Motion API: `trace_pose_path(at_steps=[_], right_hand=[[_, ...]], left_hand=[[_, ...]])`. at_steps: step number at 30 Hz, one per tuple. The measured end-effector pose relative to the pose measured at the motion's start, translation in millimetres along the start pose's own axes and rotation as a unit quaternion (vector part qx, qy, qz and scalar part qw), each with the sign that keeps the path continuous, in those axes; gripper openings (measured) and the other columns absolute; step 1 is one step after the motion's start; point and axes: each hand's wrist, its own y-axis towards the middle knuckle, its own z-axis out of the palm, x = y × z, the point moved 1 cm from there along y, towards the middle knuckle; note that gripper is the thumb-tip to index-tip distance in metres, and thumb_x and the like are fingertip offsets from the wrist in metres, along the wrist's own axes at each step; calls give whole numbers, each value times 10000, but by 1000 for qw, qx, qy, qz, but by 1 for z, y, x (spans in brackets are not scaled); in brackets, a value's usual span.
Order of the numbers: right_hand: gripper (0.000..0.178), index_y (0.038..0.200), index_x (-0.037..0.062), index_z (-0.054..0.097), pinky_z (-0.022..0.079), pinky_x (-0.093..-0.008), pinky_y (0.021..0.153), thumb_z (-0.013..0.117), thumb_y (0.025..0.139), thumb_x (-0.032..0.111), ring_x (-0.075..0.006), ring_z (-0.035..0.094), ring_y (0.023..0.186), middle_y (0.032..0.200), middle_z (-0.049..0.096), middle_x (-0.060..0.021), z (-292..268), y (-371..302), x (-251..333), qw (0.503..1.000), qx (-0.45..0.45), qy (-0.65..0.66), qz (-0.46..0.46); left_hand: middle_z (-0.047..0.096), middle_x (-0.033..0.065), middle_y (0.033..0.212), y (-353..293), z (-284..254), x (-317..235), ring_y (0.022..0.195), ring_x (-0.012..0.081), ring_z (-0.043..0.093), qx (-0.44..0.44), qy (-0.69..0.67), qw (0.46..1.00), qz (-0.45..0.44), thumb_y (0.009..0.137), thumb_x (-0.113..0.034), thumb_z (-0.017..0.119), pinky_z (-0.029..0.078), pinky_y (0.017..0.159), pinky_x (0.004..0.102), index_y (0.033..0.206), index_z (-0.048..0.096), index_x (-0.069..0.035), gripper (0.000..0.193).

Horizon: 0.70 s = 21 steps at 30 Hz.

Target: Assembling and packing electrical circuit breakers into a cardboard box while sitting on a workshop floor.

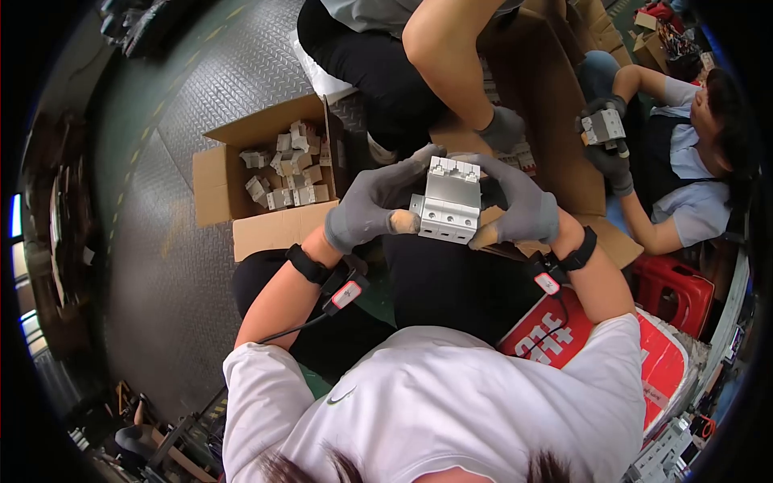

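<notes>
Between my two gloved hands is a white, three-pole circuit breaker [452,200], held up over my lap with several screw holes along its near side. My left hand [366,205], in a grey glove with a tan thumb tip, grips its left side. On the right side, my right hand [519,201] closes on the same breaker, thumb at the lower corner. To the left, an open cardboard box [213,173] holds a loose heap of similar white breakers [290,165]. A larger open cardboard box [555,105] stands beyond my hands, with more breakers partly hidden inside.
Across from me, a co-worker's gloved hand [504,130] reaches into the large box. At the right, another person's gloved hands hold a similar breaker [604,127]. A red plastic stool [676,290] and a red-and-white printed box [547,330] stand right. Patterned metal flooring [185,282] lies left.
</notes>
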Motion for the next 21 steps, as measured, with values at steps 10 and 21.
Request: trace_pose_path(at_steps=[10,21], right_hand=[[820,1362,38,565,514,-328,963,886,608,71,-184,627,1127,1328,601,-85,-10,2,-13,988,-26,-102,-110],[784,1374,38,534,530,-316,924,871,671,119,-188,637,1063,1263,589,-102,3,24,-47,992,-93,-68,46]], left_hand=[[330,213,1590,-2,1,4,1440,262,373,13,77,997,-8,791,-170,860,318,1181,395,1511,258,124,984],[541,116,1345,10,-7,24,1232,170,545,-71,8,994,-80,906,-337,686,442,1056,347,1454,382,14,718]])
